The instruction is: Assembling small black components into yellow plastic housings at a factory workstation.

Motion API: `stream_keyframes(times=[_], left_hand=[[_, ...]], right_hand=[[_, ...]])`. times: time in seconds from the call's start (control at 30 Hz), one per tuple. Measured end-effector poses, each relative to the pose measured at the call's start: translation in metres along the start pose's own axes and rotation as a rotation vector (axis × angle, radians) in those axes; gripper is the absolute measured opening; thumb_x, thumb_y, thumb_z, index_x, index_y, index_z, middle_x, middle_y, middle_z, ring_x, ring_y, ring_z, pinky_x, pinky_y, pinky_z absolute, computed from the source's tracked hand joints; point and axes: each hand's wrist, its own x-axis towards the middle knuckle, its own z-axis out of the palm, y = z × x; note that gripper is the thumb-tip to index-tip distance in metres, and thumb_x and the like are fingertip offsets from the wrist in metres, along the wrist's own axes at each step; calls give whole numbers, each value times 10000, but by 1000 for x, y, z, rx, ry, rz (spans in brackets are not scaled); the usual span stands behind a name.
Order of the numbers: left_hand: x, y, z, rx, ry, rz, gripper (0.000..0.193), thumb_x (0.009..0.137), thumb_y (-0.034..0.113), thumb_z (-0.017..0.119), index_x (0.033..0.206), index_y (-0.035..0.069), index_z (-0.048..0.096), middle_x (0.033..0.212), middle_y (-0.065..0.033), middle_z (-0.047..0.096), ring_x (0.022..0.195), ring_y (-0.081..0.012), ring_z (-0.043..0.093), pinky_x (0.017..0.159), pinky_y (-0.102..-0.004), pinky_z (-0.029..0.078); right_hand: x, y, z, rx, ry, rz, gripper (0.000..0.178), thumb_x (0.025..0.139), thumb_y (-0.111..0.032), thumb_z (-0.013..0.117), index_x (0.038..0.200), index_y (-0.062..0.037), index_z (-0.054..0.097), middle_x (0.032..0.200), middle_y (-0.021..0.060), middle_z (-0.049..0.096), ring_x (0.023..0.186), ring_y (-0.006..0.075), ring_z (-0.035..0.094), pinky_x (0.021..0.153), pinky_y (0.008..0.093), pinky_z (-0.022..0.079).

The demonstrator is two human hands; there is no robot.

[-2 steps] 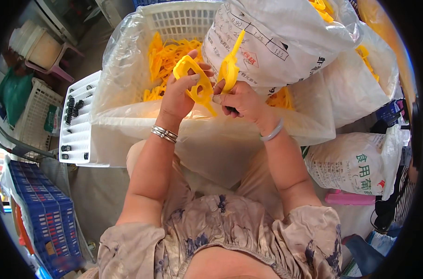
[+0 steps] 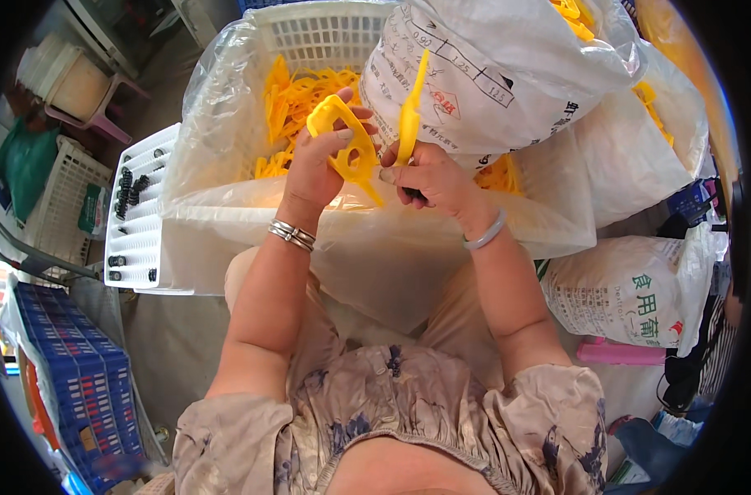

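My left hand (image 2: 316,165) is closed on a yellow plastic part (image 2: 356,162) with a looped end, round openings and a narrow tail pointing down. A second yellow plastic part (image 2: 409,120) stands upright in my right hand (image 2: 432,180), pinched near its lower end and seen almost edge-on. Something small and dark (image 2: 414,195) shows under the curled fingers of that hand; its kind I cannot make out. Both hands are above the near edge of a plastic-lined white crate (image 2: 309,41), close together, the two parts apart. Loose yellow plastic parts (image 2: 297,103) lie heaped in the crate.
A white tray (image 2: 136,239) with small black ring-like pieces stands at the crate's left. Large white sacks (image 2: 474,74) holding yellow parts lean over the right side. Another printed sack (image 2: 615,289) stands at right; blue crates (image 2: 78,379) are at lower left.
The yellow part in my right hand has turned from showing some of its face to nearly edge-on. My left hand and its part have hardly moved.
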Motion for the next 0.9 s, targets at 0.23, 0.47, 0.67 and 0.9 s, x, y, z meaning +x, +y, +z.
stream_keyframes(times=[0.23,0.47,0.67,0.9], left_hand=[[1,13,-21,-169,-185,-118,362,773,101,508,1120,0,491,978,-113,564,894,-225,567,795,-327,460],[2,10,-15,59,-90,77,517,711,43,656,1177,62,433,993,-65,552,895,-166,550,776,-277,453],[-10,-1,14,653,-160,328,654,645,19,716,1218,49,403,1086,-44,507,966,-135,505,843,-288,430],[-4,-7,7,662,30,289,529,714,31,628,1197,48,415,945,-46,539,822,-132,543,745,-251,459]], right_hand=[[7,11,-21,-590,264,-275,140,750,-112,593,863,-36,559,586,81,538,477,140,491,446,248,384],[6,-2,-20,-950,525,-532,180,747,-97,589,915,-33,588,631,101,573,504,172,512,512,267,409],[2,-8,5,-375,132,-117,160,807,-152,574,897,-21,595,598,-7,522,501,61,484,449,210,383],[0,-9,23,-132,-126,-66,165,795,-155,585,907,-35,568,591,25,526,469,75,468,405,209,355]])
